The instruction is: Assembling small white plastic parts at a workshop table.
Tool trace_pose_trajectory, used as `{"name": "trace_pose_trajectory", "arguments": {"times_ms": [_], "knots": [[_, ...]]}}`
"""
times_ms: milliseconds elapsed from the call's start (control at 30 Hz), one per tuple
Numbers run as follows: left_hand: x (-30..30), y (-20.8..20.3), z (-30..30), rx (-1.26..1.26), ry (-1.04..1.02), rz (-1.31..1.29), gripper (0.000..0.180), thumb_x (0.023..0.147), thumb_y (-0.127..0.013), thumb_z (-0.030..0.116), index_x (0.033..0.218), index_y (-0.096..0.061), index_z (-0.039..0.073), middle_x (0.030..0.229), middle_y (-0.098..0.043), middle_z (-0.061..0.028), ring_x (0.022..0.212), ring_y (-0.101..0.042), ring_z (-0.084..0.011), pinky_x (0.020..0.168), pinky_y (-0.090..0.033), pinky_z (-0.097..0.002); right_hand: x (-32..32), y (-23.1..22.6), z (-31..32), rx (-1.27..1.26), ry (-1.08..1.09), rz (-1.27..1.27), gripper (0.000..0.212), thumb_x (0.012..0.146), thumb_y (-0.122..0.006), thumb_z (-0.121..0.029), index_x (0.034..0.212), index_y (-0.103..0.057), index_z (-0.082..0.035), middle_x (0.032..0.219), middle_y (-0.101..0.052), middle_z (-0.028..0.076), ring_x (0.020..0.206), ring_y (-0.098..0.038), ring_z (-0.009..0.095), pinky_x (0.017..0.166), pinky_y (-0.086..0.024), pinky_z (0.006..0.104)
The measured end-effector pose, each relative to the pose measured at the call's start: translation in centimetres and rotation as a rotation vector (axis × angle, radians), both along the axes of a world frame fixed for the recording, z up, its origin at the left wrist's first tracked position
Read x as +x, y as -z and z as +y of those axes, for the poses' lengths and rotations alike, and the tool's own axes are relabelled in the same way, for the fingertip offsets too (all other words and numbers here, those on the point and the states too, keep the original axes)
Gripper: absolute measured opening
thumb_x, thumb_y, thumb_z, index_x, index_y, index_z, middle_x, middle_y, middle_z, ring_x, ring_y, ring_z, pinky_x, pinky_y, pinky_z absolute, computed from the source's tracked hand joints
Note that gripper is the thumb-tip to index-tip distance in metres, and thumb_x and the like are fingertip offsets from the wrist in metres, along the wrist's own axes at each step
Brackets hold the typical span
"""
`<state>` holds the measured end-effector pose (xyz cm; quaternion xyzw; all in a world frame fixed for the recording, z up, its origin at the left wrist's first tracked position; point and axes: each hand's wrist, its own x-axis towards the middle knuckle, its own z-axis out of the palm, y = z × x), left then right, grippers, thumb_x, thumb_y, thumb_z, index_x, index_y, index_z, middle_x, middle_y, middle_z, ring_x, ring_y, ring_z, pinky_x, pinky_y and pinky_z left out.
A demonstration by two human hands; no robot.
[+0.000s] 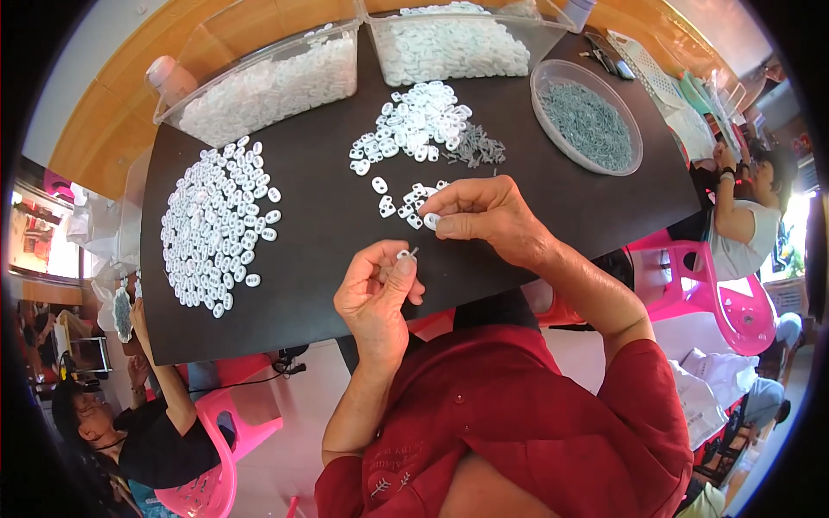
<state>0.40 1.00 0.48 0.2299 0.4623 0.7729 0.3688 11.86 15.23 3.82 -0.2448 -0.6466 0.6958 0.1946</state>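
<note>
My left hand (377, 289) is closed in a pinch, with a small white plastic piece (403, 255) between thumb and fingers. A thin grey pin (414, 251) sticks up at that piece. To its upper right, my right hand (496, 223) pinches a white oval piece with a hole (431, 221) between thumb and forefinger. Beside those fingertips lies a small cluster of white pieces (415, 200). Beyond it are a heap of white pieces (423, 116) and a little pile of dark grey pins (477, 147).
A broad spread of white oval pieces (210, 229) covers the dark table's (302, 250) left part. Two clear bins of white pieces, a left bin (276, 91) and a right bin (453, 47), stand at the far edge. A round tub (640, 151) holds grey pins. Other people sit at both sides.
</note>
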Motion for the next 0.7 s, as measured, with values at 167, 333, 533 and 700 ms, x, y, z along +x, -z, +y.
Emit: {"name": "trace_pose_trajectory", "arguments": {"times_ms": [167, 333, 533, 700], "knots": [[0.4, -0.7, -0.1, -0.056, -0.031, 0.053, 0.013, 0.084, -0.064, 0.001, 0.095, -0.062, -0.005, 0.074, -0.059, -0.0045, 0.055, -0.054, -0.0095, 0.046, -0.043, -0.0206, 0.1, 0.6, -1.4, -0.016, 0.015, 0.015, 0.019, 0.081, -0.065, -0.004, 0.1, -0.067, 0.0, 0.081, -0.065, 0.002, 0.073, -0.057, 0.006, 0.065, -0.046, 0.0208], [0.6, -0.8, -0.6, -0.091, -0.039, 0.087, 0.012, 0.083, -0.064, 0.0, 0.093, -0.062, -0.006, 0.073, -0.059, -0.005, 0.055, -0.055, -0.0105, 0.044, -0.042, -0.0209, -0.2, 1.0, -2.1, -0.003, 0.015, 0.028, 0.019, 0.081, -0.065, -0.004, 0.099, -0.068, 0.001, 0.081, -0.065, 0.003, 0.075, -0.058, 0.006, 0.067, -0.047, 0.0212], [0.5, -0.9, -0.9, -0.128, -0.043, 0.07, 0.011, 0.083, -0.064, 0.0, 0.092, -0.062, -0.006, 0.072, -0.059, -0.0048, 0.053, -0.054, -0.0102, 0.043, -0.042, -0.0208, -0.4, 0.9, -2.5, 0.032, 0.012, 0.031, 0.018, 0.081, -0.065, -0.004, 0.098, -0.068, 0.001, 0.082, -0.065, 0.004, 0.076, -0.058, 0.006, 0.069, -0.048, 0.0215], [0.4, -0.9, -1.0, -0.139, -0.041, 0.052, 0.01, 0.083, -0.064, -0.001, 0.092, -0.062, -0.005, 0.071, -0.059, -0.0049, 0.053, -0.054, -0.0101, 0.043, -0.042, -0.0207, -0.6, 0.9, -2.7, 0.077, 0.003, 0.016, 0.017, 0.082, -0.065, -0.003, 0.098, -0.068, 0.002, 0.083, -0.066, 0.004, 0.078, -0.058, 0.007, 0.07, -0.049, 0.0219]]}}
